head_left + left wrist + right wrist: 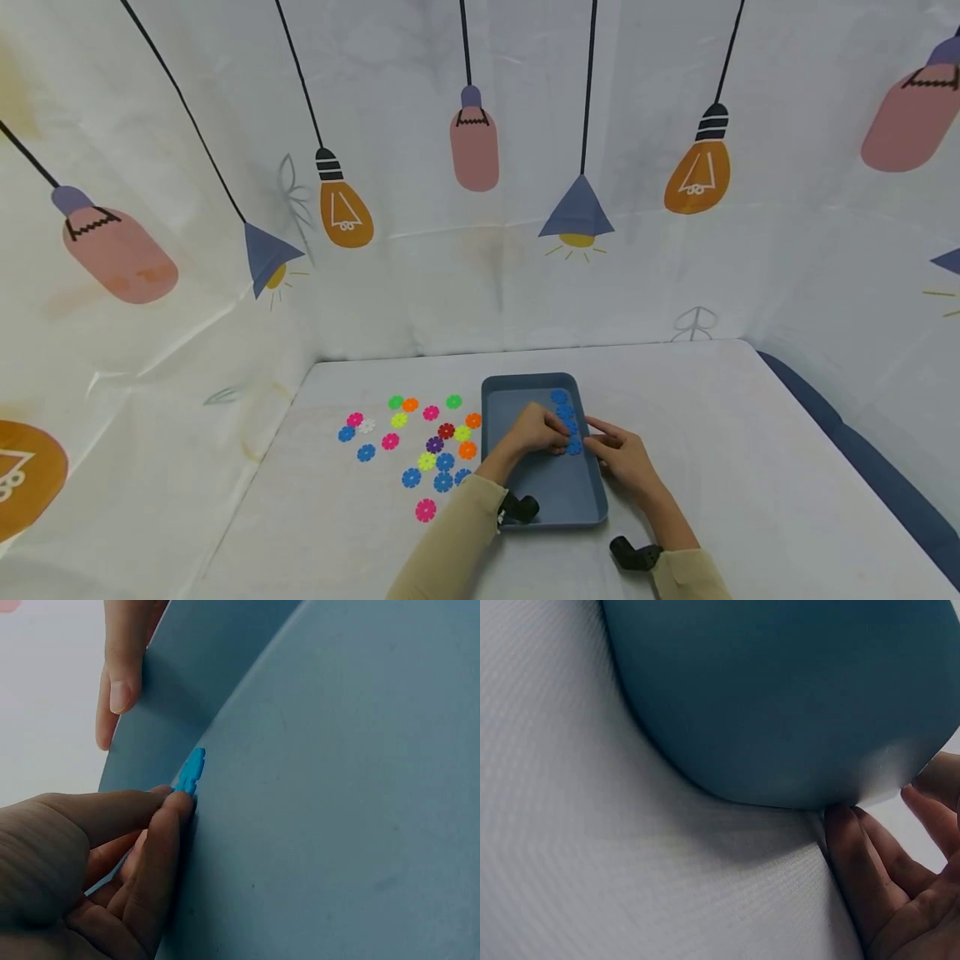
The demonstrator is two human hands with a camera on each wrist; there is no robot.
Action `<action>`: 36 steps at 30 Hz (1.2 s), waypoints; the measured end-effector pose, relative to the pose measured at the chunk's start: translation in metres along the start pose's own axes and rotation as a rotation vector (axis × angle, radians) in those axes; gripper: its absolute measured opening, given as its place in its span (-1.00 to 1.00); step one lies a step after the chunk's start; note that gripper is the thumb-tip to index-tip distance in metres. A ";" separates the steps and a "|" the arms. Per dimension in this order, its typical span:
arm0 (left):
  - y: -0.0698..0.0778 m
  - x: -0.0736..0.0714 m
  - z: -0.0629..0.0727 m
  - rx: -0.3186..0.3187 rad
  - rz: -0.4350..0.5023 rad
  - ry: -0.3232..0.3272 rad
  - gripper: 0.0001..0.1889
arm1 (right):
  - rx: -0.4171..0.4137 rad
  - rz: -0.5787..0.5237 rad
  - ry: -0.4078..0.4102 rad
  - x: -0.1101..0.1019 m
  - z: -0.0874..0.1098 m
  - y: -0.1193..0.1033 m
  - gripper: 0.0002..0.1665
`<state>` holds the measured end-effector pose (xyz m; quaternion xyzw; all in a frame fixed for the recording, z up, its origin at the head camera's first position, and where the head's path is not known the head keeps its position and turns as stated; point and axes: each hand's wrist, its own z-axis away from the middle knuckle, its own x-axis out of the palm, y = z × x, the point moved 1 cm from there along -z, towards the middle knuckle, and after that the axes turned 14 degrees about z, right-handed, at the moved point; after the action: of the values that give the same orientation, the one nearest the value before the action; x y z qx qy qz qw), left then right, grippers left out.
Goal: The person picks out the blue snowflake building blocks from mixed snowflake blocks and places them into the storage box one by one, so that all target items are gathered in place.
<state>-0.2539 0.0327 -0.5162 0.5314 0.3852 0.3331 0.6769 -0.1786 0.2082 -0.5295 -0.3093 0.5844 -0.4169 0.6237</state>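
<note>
My left hand [536,429] is inside the blue-grey tray [540,508]. Its thumb and fingertips pinch a blue notched disc [193,769], held edge-on close to the tray wall in the left wrist view. A column of blue flower-shaped discs [560,397] lies along the tray's right side, its lower part partly behind my fingers. At the right rim, my right hand [626,458] holds the tray edge; in the right wrist view its fingers [859,859] touch the tray's outer wall, with the thumb side higher by the rim.
Left of the tray, loose flower-shaped discs in several colours lie scattered on the white table [300,517], among them a pink disc [425,510] and a green disc [453,402]. A white curtain with printed lamps [474,150] surrounds the table. A dark blue seat [855,442] stands beyond the right edge.
</note>
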 end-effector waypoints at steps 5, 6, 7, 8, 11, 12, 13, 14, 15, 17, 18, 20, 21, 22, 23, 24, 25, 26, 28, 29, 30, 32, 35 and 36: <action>0.001 -0.002 0.002 -0.021 -0.025 -0.027 -0.86 | -0.003 0.001 -0.002 0.000 0.000 0.001 -0.40; 0.001 -0.002 0.002 -0.024 -0.027 -0.032 -0.84 | -0.003 0.002 -0.001 0.000 0.000 0.001 -0.40; 0.001 -0.002 0.002 -0.032 -0.024 -0.037 -0.84 | -0.002 0.003 -0.001 0.000 0.000 0.001 -0.40; 0.001 -0.002 0.002 -0.037 -0.023 -0.037 -0.83 | -0.002 0.006 0.000 0.000 0.000 0.002 -0.40; 0.000 -0.001 0.001 -0.049 -0.030 -0.030 -0.83 | 0.000 0.011 0.004 0.000 -0.001 0.003 -0.40; -0.001 -0.001 0.001 -0.051 -0.034 -0.027 -0.83 | 0.000 0.014 0.006 0.000 -0.001 0.003 -0.40; -0.001 -0.001 0.001 -0.054 -0.039 -0.025 -0.84 | 0.000 0.014 0.006 0.000 -0.001 0.003 -0.40; -0.001 -0.001 0.001 -0.051 -0.047 -0.022 -0.84 | 0.001 0.014 0.006 0.000 -0.001 0.003 -0.40; -0.001 0.000 0.001 -0.048 -0.053 -0.019 -0.84 | 0.001 0.014 0.006 0.000 -0.001 0.003 -0.40; -0.001 0.000 0.001 -0.041 -0.063 -0.016 -0.84 | 0.001 0.011 0.005 0.001 -0.001 0.003 -0.40; -0.002 0.000 0.001 -0.036 -0.068 -0.015 -0.83 | 0.000 0.011 0.005 0.001 -0.001 0.003 -0.40; -0.002 -0.001 0.000 -0.031 -0.070 -0.015 -0.83 | -0.001 0.007 0.005 0.001 -0.001 0.003 -0.40; -0.002 -0.001 0.000 -0.030 -0.066 -0.015 -0.82 | 0.000 0.007 0.007 0.001 -0.002 0.003 -0.40; -0.003 -0.001 0.000 -0.030 -0.063 -0.017 -0.82 | 0.002 0.005 0.006 0.001 -0.002 0.003 -0.40; -0.003 -0.001 0.000 -0.031 -0.060 -0.018 -0.81 | 0.008 0.004 0.008 0.001 -0.002 0.003 -0.40; -0.003 -0.001 0.000 -0.033 -0.053 -0.020 -0.81 | 0.010 0.004 0.006 0.001 -0.001 0.003 -0.40; -0.003 -0.001 0.000 -0.036 -0.047 -0.022 -0.80 | 0.014 0.002 0.005 0.001 -0.001 0.003 -0.39; -0.003 -0.001 0.001 -0.039 -0.040 -0.024 -0.80 | 0.013 0.002 0.003 0.001 -0.001 0.003 -0.39; -0.002 -0.001 0.002 -0.040 -0.032 -0.027 -0.80 | 0.015 -0.006 0.003 0.001 0.000 0.002 -0.39; -0.002 -0.001 0.002 -0.039 -0.031 -0.028 -0.80 | 0.013 -0.009 0.004 0.001 0.000 0.002 -0.39; -0.001 -0.002 0.002 -0.039 -0.030 -0.030 -0.80 | 0.008 -0.011 0.003 0.001 0.000 0.001 -0.40; 0.000 -0.002 0.003 -0.041 -0.030 -0.033 -0.80 | 0.003 -0.015 0.001 0.001 0.000 0.001 -0.40; 0.002 -0.003 0.004 -0.042 -0.032 -0.036 -0.79 | 0.003 -0.018 0.003 0.001 -0.001 0.001 -0.40; 0.003 -0.003 0.005 -0.039 -0.031 -0.036 -0.78 | 0.002 -0.017 0.002 0.001 -0.001 0.001 -0.40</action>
<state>-0.2515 0.0283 -0.5126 0.5177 0.3748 0.3204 0.6992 -0.1797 0.2076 -0.5312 -0.3134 0.5820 -0.4227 0.6200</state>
